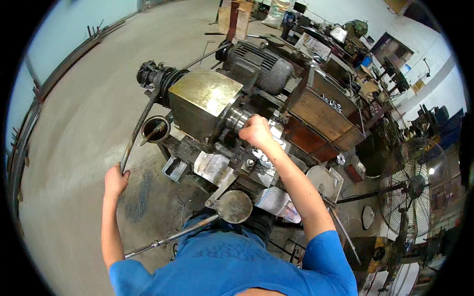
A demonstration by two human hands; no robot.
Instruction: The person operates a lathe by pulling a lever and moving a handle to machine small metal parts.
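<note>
lever bar (137,129), a long dark metal rod, runs from the person's left hand (116,180) up and slightly to the right to the left end of a workshop machine, so its long axis is steep and leans away from the person. the left hand is closed in a fist around the lower end of the lever bar, arm stretched out to the side. the right hand (255,131) is curled nearly shut against the shiny round spindle (238,118) at the front of the brass-coloured gearbox housing (205,101); whether it grips a small part there cannot be told. behind the housing sits a grey ribbed electric motor (257,61), and to its right a wooden box (323,116). a round metal cup (155,129) stands just left of the machine base, beside the bar. near the person's chest a disc-shaped handle (235,205) on a thin rod points toward the lower left. a standing fan (412,197) is well apart on the right.
</note>
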